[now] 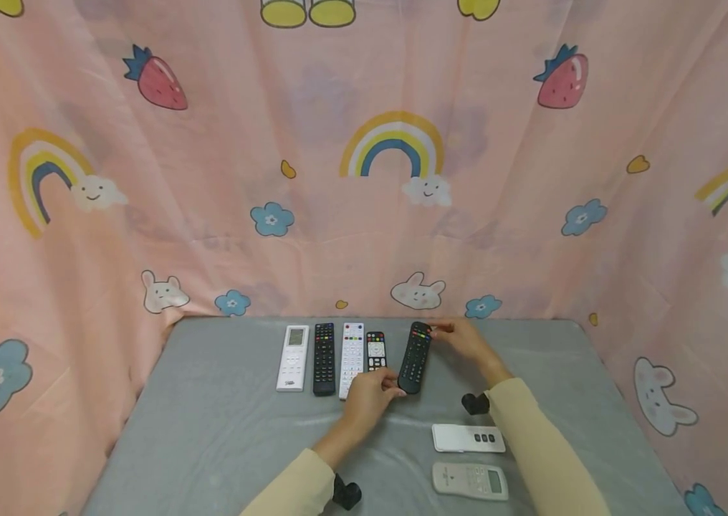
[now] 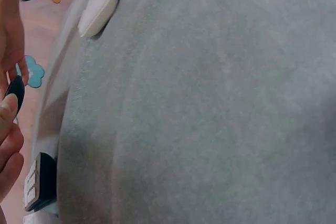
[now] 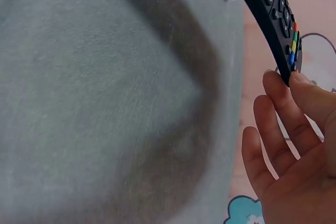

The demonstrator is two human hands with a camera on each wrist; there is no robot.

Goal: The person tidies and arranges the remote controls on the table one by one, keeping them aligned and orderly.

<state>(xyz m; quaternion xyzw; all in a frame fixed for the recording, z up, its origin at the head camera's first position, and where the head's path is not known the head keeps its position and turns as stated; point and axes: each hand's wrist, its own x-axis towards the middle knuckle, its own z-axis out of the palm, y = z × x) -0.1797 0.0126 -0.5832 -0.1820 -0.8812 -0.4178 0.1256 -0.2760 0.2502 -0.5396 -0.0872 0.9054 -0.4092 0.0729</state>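
A black remote [image 1: 415, 358] is held between both hands near the far edge of the worktop [image 1: 222, 430], apparently raised off it. Its near end is pinched by the left hand [image 1: 367, 401]; its far end is gripped between thumb and forefinger of the right hand [image 1: 463, 340], the other fingers extended. A slant toward the worktop's far right corner is noted.

Judgement: light pressure at both ends should suffice; the slant is best corrected by the right fingertips before lowering. Left knuckles should be kept off the black-and-white remote [image 1: 376, 347], partly hidden; contact cannot be told.
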